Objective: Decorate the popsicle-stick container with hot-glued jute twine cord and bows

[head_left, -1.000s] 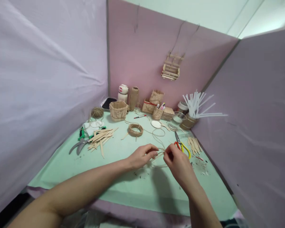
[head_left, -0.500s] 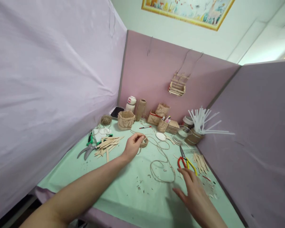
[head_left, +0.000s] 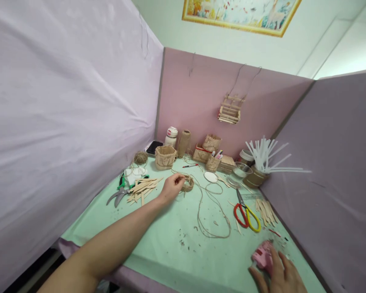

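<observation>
My left hand point(head_left: 172, 188) pinches the edge of a small round coil of twine point(head_left: 188, 185) in the middle of the table. A loose length of twine point(head_left: 201, 221) trails from near the coil in wide loops across the green cloth. At the lower right my right hand point(head_left: 282, 273) is closed around a pink glue gun point(head_left: 264, 256), thumb on one side and fingers on the other. Its lower part is hidden by the hand. Just beyond it lie scissors point(head_left: 244, 213) with one red and one yellow handle.
Flat wooden sticks point(head_left: 144, 189) and pruning shears point(head_left: 118, 196) lie at left, near a twine ball point(head_left: 140, 157). Behind stand a woven-look box point(head_left: 165, 158), a wrapped bottle point(head_left: 184, 143) and a glass bowl point(head_left: 239, 174). White glue sticks point(head_left: 264, 154) fill a holder at right.
My right hand has moved down and right, away from the scissors, and has closed on the glue gun, which now shows. The left hand stays at the twine coil. The view has shifted slightly.
</observation>
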A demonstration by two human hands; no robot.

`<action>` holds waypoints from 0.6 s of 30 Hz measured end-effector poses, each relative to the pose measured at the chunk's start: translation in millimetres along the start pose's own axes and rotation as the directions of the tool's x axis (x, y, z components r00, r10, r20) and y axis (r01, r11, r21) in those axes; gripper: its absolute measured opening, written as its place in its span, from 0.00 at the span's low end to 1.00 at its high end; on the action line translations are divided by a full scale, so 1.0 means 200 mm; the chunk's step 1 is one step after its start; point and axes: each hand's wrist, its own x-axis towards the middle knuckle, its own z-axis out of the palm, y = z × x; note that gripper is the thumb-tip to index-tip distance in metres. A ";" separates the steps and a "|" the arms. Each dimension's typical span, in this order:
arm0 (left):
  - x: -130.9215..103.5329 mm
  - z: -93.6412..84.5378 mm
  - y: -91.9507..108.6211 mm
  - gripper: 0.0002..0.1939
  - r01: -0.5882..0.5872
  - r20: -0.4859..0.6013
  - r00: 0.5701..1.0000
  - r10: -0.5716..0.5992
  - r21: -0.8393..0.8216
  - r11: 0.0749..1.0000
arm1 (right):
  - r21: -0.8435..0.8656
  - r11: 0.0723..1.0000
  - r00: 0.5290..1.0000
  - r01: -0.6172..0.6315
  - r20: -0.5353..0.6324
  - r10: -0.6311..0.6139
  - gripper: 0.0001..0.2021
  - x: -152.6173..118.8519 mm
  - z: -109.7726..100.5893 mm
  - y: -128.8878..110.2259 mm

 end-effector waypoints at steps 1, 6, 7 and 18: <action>0.00 0.00 -0.01 0.07 0.000 0.004 1.000 0.000 -0.001 1.000 | -0.009 0.999 0.999 -0.039 0.003 0.039 0.36 0.01 0.00 0.01; -0.02 0.03 0.00 0.08 -0.018 0.065 0.998 0.016 0.034 0.999 | 0.124 0.991 0.998 -0.055 -0.018 0.058 0.36 0.18 -0.09 -0.07; -0.03 0.04 0.01 0.08 -0.056 0.107 0.993 0.049 0.062 0.996 | 0.204 0.979 0.998 -0.017 -0.064 0.031 0.34 0.25 -0.12 -0.13; -0.06 0.00 0.01 0.09 -0.526 0.400 0.828 0.392 0.314 0.790 | 0.628 0.778 0.890 0.033 0.336 -0.310 0.15 0.93 -0.12 -0.83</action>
